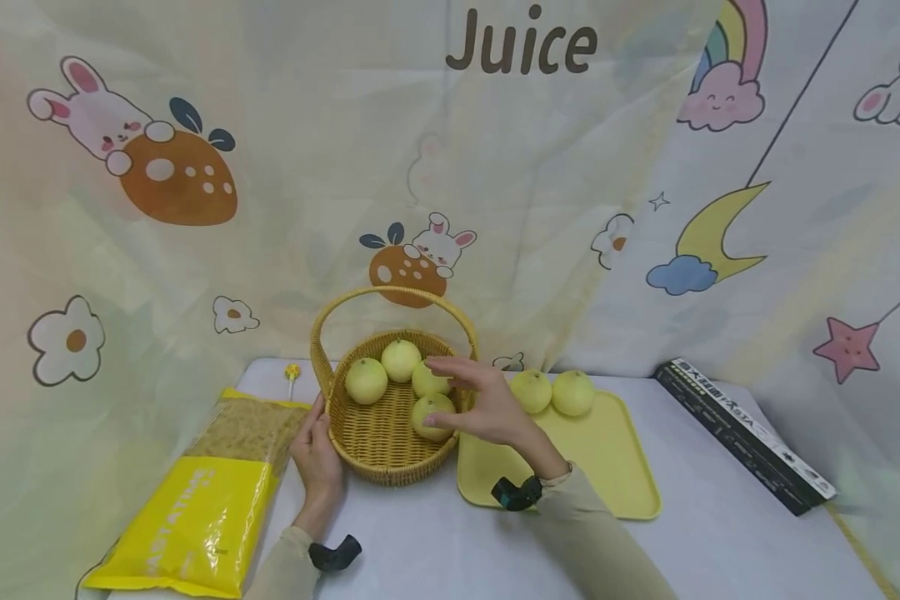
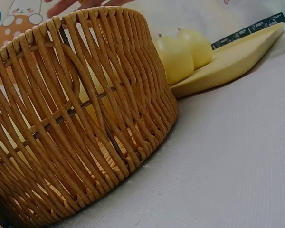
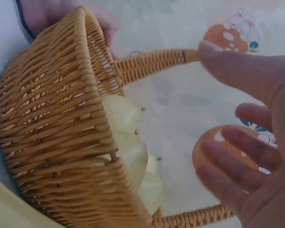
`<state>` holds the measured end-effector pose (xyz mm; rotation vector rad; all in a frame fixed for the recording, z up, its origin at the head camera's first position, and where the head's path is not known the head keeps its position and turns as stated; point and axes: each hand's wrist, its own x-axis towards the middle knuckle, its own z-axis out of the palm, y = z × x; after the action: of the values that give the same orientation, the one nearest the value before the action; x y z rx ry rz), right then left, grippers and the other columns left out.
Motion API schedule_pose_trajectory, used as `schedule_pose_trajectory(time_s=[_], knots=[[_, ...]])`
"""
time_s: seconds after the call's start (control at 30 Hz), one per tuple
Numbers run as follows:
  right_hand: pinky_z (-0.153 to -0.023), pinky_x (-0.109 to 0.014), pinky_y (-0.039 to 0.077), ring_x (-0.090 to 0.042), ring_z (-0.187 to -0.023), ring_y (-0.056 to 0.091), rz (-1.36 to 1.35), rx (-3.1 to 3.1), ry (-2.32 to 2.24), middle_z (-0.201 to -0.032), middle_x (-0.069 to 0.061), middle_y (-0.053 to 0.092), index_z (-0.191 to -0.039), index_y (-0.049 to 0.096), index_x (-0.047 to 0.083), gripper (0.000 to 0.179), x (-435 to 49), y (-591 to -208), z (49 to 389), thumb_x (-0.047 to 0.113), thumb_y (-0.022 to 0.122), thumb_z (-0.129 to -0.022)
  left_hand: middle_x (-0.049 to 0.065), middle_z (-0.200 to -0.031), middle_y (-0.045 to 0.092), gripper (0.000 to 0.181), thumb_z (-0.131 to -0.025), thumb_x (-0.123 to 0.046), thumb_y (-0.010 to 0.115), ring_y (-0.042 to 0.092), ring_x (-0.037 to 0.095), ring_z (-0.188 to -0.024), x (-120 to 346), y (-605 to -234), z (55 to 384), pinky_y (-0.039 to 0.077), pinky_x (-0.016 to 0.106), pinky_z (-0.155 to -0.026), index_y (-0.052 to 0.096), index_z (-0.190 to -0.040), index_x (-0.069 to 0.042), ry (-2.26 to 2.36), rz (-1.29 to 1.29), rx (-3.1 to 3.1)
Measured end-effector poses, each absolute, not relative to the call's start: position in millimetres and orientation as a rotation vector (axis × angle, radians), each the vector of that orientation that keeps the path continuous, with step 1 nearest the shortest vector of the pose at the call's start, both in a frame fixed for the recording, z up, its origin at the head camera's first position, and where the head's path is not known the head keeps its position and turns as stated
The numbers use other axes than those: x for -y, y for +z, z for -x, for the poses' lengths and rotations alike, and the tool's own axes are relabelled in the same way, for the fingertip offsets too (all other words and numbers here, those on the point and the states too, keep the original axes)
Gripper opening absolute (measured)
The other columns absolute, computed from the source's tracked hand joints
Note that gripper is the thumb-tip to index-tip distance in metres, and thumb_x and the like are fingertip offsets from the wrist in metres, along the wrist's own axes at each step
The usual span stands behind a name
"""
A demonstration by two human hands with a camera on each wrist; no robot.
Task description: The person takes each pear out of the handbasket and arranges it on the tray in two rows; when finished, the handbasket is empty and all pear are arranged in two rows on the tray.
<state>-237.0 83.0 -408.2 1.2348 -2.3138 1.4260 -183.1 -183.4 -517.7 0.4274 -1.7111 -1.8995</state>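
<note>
A woven wicker basket (image 1: 393,475) with a tall arched handle stands on the table, holding several round, pale yellow-green pears (image 1: 366,381). My left hand (image 1: 318,458) holds the basket's left side near the handle's base; its fingers are mostly hidden in the left wrist view. Over the basket's right rim is my right hand (image 1: 491,404), thumb and fingers spread apart with nothing between them, as the right wrist view also shows. Two more pears (image 1: 573,392) lie at the back of a yellow tray (image 1: 622,467) to the right.
A yellow bag of pasta (image 1: 195,508) lies left of the basket, with a small yellow flower-topped stick (image 1: 292,372) behind it. On the far right lies a long black-and-white box (image 1: 742,437). A printed cloth (image 1: 307,167) hangs behind the table.
</note>
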Motion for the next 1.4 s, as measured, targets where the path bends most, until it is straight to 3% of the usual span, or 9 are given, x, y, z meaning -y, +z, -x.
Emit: schedule_pose_trajectory(time_s=[0.33,0.63,0.83,1.1,1.4], knots=[[-0.123,-0.052,0.048,-0.030,-0.147,0.052,-1.333,2.597,1.194,-0.156,-0.010,0.057,-0.156,0.052,0.008,0.082,-68.8,-406.9,242.6,0.025,0.090,-0.086,0.006,-0.165,0.047,0.047,-0.113,-0.018,0.039,0.041,0.028,-0.155,184.4,-517.9,182.2,0.043,0.005,-0.113,0.050,-0.158,-0.011,-1.903,-0.419,1.721],[-0.117,-0.057,0.051,-0.036,-0.144,0.051,-1.291,2.815,0.915,-0.152,-0.014,0.058,-0.152,0.056,0.008,0.077,-55.1,-411.9,244.4,0.024,0.090,-0.085,0.008,-0.165,0.048,0.047,-0.112,-0.017,0.040,0.042,0.027,-0.155,180.0,-516.3,179.5,0.043,0.009,-0.116,0.051,-0.158,-0.011,-1.923,-0.436,1.706],[-0.111,-0.053,0.055,-0.036,-0.135,0.056,-1.246,2.891,0.752,-0.144,-0.016,0.061,-0.145,0.061,0.006,0.070,-49.5,-411.3,244.2,0.023,0.090,-0.084,0.006,-0.165,0.047,0.047,-0.112,-0.016,0.039,0.041,0.026,-0.155,177.9,-515.9,179.5,0.043,0.008,-0.116,0.050,-0.158,-0.012,-1.929,-0.420,1.702],[-0.109,-0.050,0.057,-0.033,-0.124,0.062,-1.266,2.921,0.697,-0.135,-0.016,0.069,-0.140,0.066,0.003,0.075,-46.4,-409.9,248.0,0.017,0.097,-0.074,0.006,-0.166,0.046,0.048,-0.112,-0.017,0.038,0.041,0.026,-0.156,178.4,-515.9,181.3,0.043,0.009,-0.116,0.049,-0.159,-0.011,-1.925,-0.439,1.716],[-0.112,-0.047,0.055,-0.032,-0.126,0.064,-1.239,3.011,0.612,-0.130,-0.007,0.073,-0.132,0.072,0.008,0.072,-41.2,-412.8,250.5,0.021,0.103,-0.068,0.005,-0.165,0.047,0.048,-0.112,-0.016,0.039,0.042,0.025,-0.155,181.8,-514.5,181.1,0.043,0.007,-0.115,0.050,-0.158,-0.012,-1.924,-0.432,1.708]])
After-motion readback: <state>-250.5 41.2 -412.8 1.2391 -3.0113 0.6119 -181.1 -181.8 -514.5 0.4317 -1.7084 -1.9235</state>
